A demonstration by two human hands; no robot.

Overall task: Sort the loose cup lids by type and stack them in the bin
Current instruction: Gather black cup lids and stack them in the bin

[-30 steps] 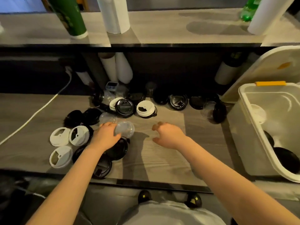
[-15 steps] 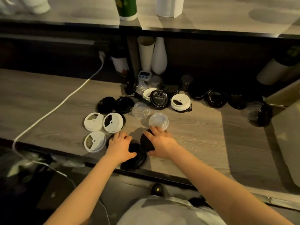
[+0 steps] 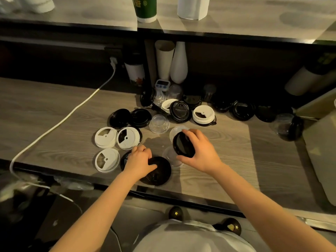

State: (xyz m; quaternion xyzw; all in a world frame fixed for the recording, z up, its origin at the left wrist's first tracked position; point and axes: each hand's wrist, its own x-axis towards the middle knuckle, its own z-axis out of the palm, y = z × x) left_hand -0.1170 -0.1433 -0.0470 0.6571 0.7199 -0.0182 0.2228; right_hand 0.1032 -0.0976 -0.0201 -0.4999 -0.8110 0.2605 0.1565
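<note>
**Near edge.** My left hand [image 3: 140,160] works at the front of the counter [image 3: 227,170]. Its fingers curl over the left part of a wide black lid [image 3: 159,171], with the thumb laid on top. I judge this to be a grasp that steadies the lid for pick-up. A second dark lid [image 3: 124,159] shows partly under the same hand.

**Right side.** My right hand [image 3: 201,153] clasps a smaller black lid [image 3: 182,145] by its rim and holds it tilted, clear of the counter. The tilt probably serves to check its type against the wide lid. Two clear flat lids [image 3: 170,157] lie under and just behind it, so they stay separate from the black ones.

**Middle zone.** To the left, three white sip lids [image 3: 106,137] lie close together; one overlaps a dark lid. Beyond them sit a pair of black lids [image 3: 120,118], side by side and touching. A clear dome lid [image 3: 159,124] sits just right of that pair.

**Rear zone.** A black tab lid [image 3: 180,110] leans beside a white lid [image 3: 203,115]. A row of black lids [image 3: 241,110] runs to the right along the shadowed back wall, unsorted.

**Destination.** The bin [image 3: 321,157] stands at the far right edge, well apart from both hands. Its interior is out of view. Neither held lid has reached it; most lids are loose on the counter, so I judge the sorting far from done.
</note>
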